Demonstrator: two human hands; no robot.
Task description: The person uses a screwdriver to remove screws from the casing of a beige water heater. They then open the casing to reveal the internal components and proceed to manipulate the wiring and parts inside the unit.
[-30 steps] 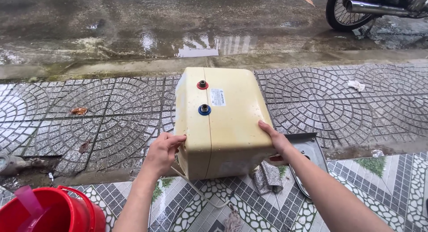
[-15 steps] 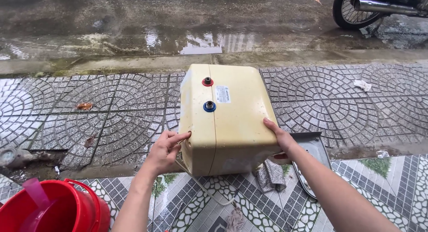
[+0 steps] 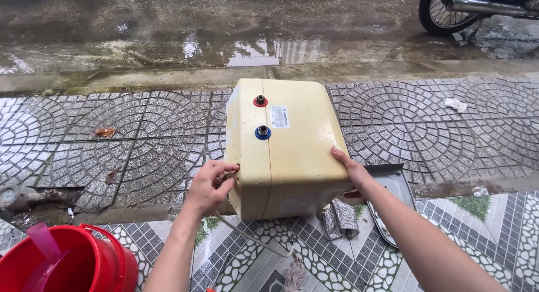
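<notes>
The left hand (image 3: 209,185) curls against the heater's (image 3: 286,146) near-left corner, fingers bent; the right hand (image 3: 351,169) grips its near-right edge, fingers spread flat on top. The heater — cream, boxy — sits on patterned paving. A red bucket (image 3: 67,264) stands near-left of it, a grey tray (image 3: 393,191) right — a cloth (image 3: 339,219) just beside.

water heater (image 3: 286,146) centre on paving | bucket (image 3: 84,264) front-left | metal tray (image 3: 393,196) right | motorbike wheel (image 3: 443,11) behind-right
</notes>
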